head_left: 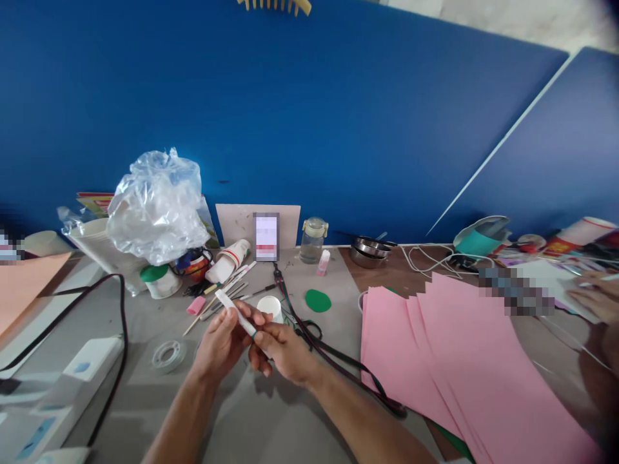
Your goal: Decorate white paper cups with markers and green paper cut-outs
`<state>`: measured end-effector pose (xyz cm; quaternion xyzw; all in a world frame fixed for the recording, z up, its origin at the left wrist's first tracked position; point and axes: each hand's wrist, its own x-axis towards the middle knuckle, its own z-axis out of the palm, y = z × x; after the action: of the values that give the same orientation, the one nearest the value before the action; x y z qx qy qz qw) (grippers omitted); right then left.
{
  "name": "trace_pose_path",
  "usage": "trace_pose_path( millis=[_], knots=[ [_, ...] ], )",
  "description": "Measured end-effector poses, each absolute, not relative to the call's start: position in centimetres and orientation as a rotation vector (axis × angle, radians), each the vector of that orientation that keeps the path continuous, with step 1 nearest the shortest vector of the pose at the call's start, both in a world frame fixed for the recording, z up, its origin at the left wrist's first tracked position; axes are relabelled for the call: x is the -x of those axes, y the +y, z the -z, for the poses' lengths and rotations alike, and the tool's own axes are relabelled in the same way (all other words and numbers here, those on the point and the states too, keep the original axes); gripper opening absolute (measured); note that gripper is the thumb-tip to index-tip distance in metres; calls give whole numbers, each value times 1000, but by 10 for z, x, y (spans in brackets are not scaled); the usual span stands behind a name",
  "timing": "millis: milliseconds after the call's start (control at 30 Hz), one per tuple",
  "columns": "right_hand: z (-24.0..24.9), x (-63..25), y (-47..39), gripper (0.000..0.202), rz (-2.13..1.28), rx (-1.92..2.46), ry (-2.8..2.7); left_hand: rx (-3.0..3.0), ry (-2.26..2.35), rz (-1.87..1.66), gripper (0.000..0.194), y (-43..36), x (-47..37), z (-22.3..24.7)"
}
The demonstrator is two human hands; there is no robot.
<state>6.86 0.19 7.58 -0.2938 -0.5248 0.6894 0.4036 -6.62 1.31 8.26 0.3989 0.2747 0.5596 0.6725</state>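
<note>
Both my hands are over the grey tabletop, holding a narrow white strip (245, 322) that slants down to the right, with a bit of teal near its lower part. My left hand (220, 340) is closed around the upper part, thumb along the edge. Thumb and fingers of my right hand (286, 351) pinch the lower part. I cannot tell whether it is folded paper or a stiff tool. Just beyond the fingers stands a white paper cup (269, 308). Scissors (312, 330) lie beside it, partly hidden by the right hand and a dark strap.
Pink sheets (449, 361) cover the right side. A green paper oval (318, 300), glue stick (324, 263) and glass jar (313, 241) are beyond my hands. A tape roll (167, 356) lies left. A phone (266, 236) stands upright behind. At far right another person's hand (597, 296) shows.
</note>
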Motion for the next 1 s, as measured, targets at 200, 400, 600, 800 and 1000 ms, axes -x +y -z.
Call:
trace_pose_path(
  millis=[200, 400, 600, 800, 1000],
  knots=[
    [-72, -64, 1, 57, -1726, 707, -1283, -884, 594, -1083, 31, 7, 63, -81],
    [-69, -53, -5, 57, -1737, 662, -1266, -862, 608, -1183, 36, 8, 60, -87],
    [-68, -42, -11, 65, -1711, 629, -1290, -906, 663, -1313, 37, 9, 61, -88],
    [-81, -55, -10, 59, -1669, 693, -1219, -909, 691, -1304, 48, 13, 65, -88],
    [-89, -92, 14, 51, -1300, 916, -1071, -922, 862, -1669, 37, 31, 67, -77]
  ],
)
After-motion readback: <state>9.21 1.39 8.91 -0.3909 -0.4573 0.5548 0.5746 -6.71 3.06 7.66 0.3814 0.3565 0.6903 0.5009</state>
